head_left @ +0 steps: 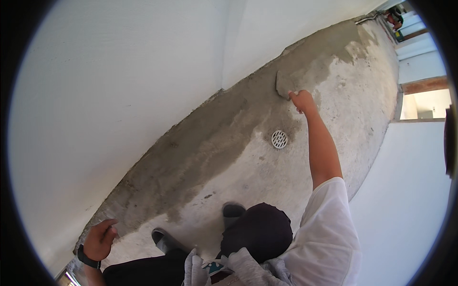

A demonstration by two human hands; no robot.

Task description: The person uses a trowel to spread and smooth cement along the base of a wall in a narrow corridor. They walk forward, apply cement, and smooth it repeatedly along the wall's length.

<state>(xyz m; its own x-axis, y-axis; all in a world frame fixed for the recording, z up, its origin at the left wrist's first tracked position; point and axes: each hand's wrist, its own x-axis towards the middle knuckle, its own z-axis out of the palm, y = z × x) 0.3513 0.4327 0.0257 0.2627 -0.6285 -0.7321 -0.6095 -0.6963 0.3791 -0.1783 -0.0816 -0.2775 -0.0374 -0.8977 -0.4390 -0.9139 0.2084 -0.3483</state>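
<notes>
**Trowel (284, 85) at the wall-side edge of a concrete floor (360, 100)**

The right hand (303, 101) is closed around the trowel's handle, the arm outstretched; the flat blade lies at a dark grey layer (200, 138) bordering the near white wall (129, 86). This layer follows the floor's wall-side edge almost from end to end, its inner margin irregular. Pale floor lies open between that margin and the opposite white wall (391, 176), interrupted by a round slotted drain cover (279, 139) just beside the layer. The left hand (99, 240), with a black wristband (88, 257), is at the floor's near end by the wall, fingers loosely bent; whether it holds or touches anything cannot be told.

The fist hides the handle, and the blade's contact with the surface is hard to judge. A dark-clad knee (260, 231) covers part of the floor beside two dark shoes (234, 210). Red and black objects (395, 18) at the far end are indistinct, cut off by the fisheye rim. A teal-and-white patch (213, 268) among folds of grey cloth (245, 267) is too small for any marking to be read.
</notes>
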